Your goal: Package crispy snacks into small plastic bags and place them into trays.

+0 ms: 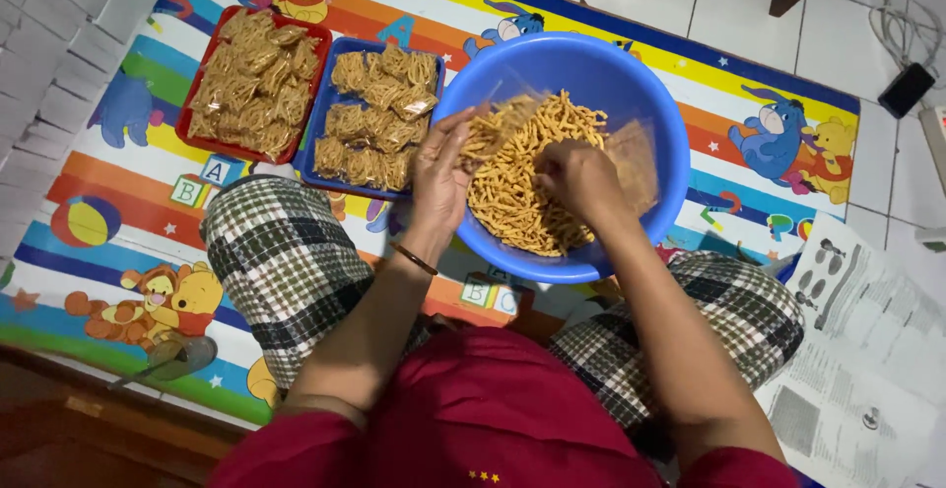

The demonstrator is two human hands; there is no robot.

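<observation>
Head view: left hand (440, 177) holds clear bag (498, 118).

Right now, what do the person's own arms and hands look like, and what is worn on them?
Both arms are bare from above the elbow down. The left hand has a thin dark bracelet at the wrist. The right hand shows no ring, watch or band. No gloves. Dark red short sleeves show at the bottom edge of the picture.

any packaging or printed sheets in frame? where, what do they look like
Clear plastic bag: held by left hand over blue basin, partly filled with yellow snack sticks.
Filled clear packets: piled in red tray, upper left.
Filled clear packets: in blue tray beside it.
Printed paper sheets: on floor, right; white, grey pictures.
</observation>
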